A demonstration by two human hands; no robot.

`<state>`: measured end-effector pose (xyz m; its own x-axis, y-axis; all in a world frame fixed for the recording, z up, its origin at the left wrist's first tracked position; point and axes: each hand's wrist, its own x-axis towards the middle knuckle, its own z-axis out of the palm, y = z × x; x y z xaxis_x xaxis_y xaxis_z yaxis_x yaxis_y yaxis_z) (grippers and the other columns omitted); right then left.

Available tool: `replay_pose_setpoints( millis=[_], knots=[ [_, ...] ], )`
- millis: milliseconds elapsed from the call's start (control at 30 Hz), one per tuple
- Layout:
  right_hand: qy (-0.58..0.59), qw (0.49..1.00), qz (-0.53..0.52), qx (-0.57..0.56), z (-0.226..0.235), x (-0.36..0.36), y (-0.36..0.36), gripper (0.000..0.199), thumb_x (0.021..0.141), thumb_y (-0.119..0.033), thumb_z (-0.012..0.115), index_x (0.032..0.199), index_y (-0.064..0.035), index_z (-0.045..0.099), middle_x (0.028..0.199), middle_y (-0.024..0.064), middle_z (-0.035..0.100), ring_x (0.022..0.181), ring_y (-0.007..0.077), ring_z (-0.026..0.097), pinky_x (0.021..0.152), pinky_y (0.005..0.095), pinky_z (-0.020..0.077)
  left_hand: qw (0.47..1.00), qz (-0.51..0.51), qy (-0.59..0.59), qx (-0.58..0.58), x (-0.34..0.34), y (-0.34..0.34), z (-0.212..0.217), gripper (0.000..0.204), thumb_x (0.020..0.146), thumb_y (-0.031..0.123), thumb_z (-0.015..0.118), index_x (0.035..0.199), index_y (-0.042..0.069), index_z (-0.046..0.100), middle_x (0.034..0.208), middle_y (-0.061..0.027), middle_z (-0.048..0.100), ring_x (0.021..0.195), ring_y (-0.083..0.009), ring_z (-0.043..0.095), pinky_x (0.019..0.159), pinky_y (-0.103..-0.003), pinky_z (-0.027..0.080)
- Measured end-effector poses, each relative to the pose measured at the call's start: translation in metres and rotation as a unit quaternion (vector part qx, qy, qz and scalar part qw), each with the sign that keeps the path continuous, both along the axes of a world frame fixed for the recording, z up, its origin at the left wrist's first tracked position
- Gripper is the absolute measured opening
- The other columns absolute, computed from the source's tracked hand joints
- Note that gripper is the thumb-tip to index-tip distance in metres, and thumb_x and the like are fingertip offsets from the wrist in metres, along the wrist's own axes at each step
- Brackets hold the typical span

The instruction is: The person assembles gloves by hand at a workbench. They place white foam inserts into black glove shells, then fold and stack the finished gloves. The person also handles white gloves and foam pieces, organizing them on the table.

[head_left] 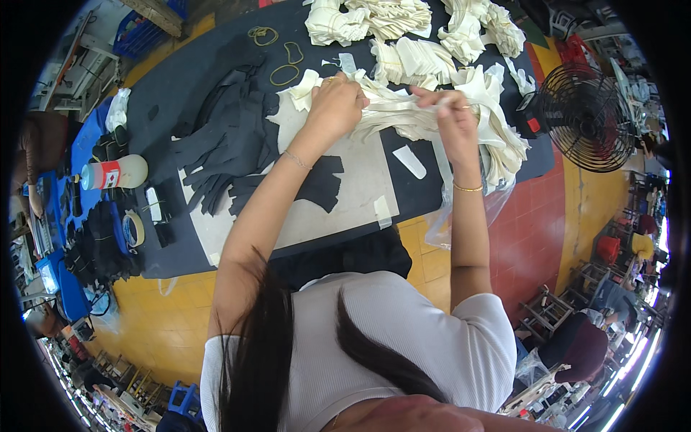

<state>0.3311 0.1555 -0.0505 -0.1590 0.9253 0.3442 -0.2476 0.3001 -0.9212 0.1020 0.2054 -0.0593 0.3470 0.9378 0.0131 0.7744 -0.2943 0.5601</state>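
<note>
My left hand [335, 106] and my right hand [452, 115] both grip a bundle of cream fabric pieces [394, 111], stretched between them above the dark table [173, 86]. A thin bracelet circles each wrist. More cream pieces [500, 137] are heaped under and right of my right hand. A pile of black fabric pieces [230, 144] lies left of my left hand, partly on a pale cutting sheet [353, 194].
Bundles of cream pieces [403, 21] lie at the table's far side, rubber bands [284, 72] beside them. A black fan [586, 115] stands at the right. A white bottle [115, 173] and a tape roll [133, 229] lie at the left. A plastic bag [461, 216] hangs off the table edge.
</note>
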Motion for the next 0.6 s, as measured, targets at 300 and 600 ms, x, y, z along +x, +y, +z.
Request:
replay_pose_setpoints(
  millis=[300,600],
  knots=[
    [0.318,0.934,-0.147,0.07,0.032,0.091,-0.039,0.012,0.094,-0.021,0.068,0.103,-0.0146,0.063,0.075,-0.0029,0.051,0.074,0.0121,0.051,0.099,0.0424,0.0413,1.0,-0.001,0.019,-0.013,0.004,-0.006,0.008,0.018,0.089,0.02,0.066,0.093,0.003,0.072,0.106,-0.0151,0.061,0.107,-0.0317,0.058,0.091,-0.047,0.04],
    [0.161,0.961,-0.205,0.09,0.078,0.09,-0.098,0.019,0.094,-0.021,0.068,0.107,-0.0086,0.063,0.086,0.0007,0.063,0.055,0.0079,0.045,0.058,0.0277,0.0333,0.995,0.022,-0.081,0.045,-0.008,-0.022,0.019,0.031,0.088,0.022,0.068,0.114,0.006,0.064,0.111,-0.0132,0.061,0.11,-0.0315,0.057,0.094,-0.043,0.04]
  ],
)
